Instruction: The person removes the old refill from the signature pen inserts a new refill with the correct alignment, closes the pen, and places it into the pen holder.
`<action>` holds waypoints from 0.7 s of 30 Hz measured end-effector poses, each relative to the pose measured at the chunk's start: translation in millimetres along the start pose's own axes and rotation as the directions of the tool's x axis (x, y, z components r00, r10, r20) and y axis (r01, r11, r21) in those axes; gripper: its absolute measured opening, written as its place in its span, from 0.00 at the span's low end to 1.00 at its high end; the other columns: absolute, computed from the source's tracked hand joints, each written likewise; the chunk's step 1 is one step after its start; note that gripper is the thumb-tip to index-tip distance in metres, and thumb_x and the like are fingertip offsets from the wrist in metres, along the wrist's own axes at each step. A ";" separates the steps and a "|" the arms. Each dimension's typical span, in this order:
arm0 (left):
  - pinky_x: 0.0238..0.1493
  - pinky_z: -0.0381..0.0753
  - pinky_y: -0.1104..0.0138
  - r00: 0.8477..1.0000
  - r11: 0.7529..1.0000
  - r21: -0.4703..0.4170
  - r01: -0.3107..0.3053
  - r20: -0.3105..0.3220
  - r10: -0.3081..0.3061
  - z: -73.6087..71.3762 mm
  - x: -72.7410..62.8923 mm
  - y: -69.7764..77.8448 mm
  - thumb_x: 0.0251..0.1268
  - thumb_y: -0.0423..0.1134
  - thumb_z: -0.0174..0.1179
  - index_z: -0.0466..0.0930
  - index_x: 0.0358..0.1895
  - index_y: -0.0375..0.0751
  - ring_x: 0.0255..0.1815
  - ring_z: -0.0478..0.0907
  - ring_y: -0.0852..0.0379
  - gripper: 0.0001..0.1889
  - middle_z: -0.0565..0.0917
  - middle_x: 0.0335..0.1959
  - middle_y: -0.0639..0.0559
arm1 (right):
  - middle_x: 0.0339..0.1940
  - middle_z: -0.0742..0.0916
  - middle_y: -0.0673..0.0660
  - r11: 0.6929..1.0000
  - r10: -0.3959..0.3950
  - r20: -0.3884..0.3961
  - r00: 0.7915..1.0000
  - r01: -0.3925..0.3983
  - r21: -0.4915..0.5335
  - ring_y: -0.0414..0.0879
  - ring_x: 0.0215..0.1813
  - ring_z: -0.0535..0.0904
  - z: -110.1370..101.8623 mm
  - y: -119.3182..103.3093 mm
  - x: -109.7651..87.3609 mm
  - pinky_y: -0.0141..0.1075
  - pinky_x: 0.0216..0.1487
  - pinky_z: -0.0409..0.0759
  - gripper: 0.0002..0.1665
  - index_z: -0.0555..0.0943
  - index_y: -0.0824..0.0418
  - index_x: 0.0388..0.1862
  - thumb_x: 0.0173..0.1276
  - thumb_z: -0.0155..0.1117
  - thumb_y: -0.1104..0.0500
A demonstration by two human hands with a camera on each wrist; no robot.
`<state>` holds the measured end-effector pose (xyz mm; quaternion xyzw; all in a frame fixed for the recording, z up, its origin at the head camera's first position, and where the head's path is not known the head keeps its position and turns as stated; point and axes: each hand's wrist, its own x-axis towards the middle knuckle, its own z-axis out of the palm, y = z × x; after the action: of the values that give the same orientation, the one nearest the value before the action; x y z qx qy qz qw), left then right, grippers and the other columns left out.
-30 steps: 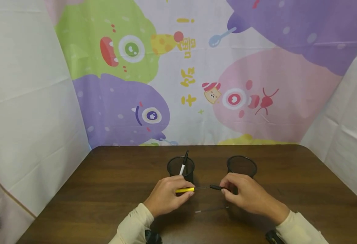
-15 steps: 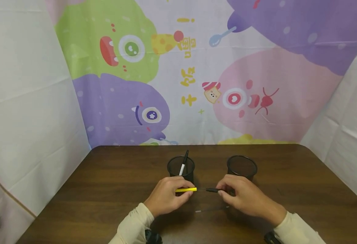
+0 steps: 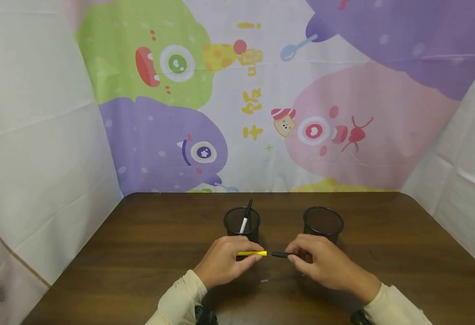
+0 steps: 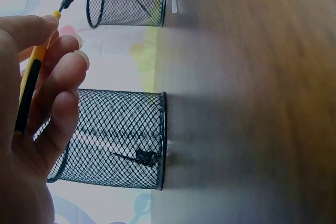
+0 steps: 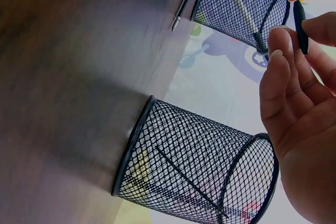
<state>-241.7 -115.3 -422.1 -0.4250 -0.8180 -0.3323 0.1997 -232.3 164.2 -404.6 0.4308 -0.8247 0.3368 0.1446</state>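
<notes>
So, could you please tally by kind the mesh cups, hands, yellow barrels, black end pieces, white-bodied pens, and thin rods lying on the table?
Left mesh cup and right mesh cup: 2
Left hand and right hand: 2
Yellow barrel: 1
Black end piece: 1
White-bodied pen: 1
Thin rod: 1
Total: 8

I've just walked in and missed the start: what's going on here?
Someone's left hand pinches a yellow pen barrel, the right hand a black pen section in line with it; a thin stem shows between them. A slim rod lies on the table, nearer than the two mesh cups. The left cup holds a black-and-white pen.
</notes>
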 end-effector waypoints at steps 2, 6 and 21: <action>0.32 0.73 0.76 1.000 1.000 -0.004 -0.006 0.006 0.006 0.0 1.1 0.6 0.67 0.44 0.67 0.89 0.46 0.52 0.30 0.74 0.73 0.07 0.85 0.36 0.64 | 0.31 0.79 0.37 1.000 -0.003 -0.004 1.000 0.003 -0.002 0.31 0.28 0.74 -0.3 -0.6 -0.1 0.30 0.25 0.76 0.10 0.81 0.50 0.39 0.66 0.70 0.65; 0.33 0.74 0.76 1.000 1.000 -0.011 -0.011 0.027 0.011 0.1 1.7 1.6 0.70 0.46 0.65 0.89 0.47 0.53 0.32 0.76 0.74 0.08 0.86 0.38 0.65 | 0.32 0.79 0.38 1.000 -0.011 0.004 1.000 0.011 0.010 0.31 0.29 0.74 0.0 -1.7 -0.1 0.30 0.25 0.76 0.10 0.82 0.51 0.40 0.66 0.70 0.65; 0.38 0.78 0.74 1.000 0.998 -0.063 -0.014 0.016 0.015 3.9 3.3 3.1 0.71 0.44 0.64 0.89 0.47 0.50 0.37 0.81 0.71 0.08 0.88 0.39 0.63 | 0.32 0.79 0.38 0.997 -0.067 -0.064 0.996 0.069 0.020 0.31 0.28 0.73 -0.3 -4.0 2.3 0.28 0.24 0.75 0.09 0.83 0.53 0.40 0.66 0.70 0.67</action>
<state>-241.2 -109.4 -421.7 -0.4397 -0.8056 -0.3530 0.1819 -230.4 161.4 -401.5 0.4494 -0.8007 0.3542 0.1771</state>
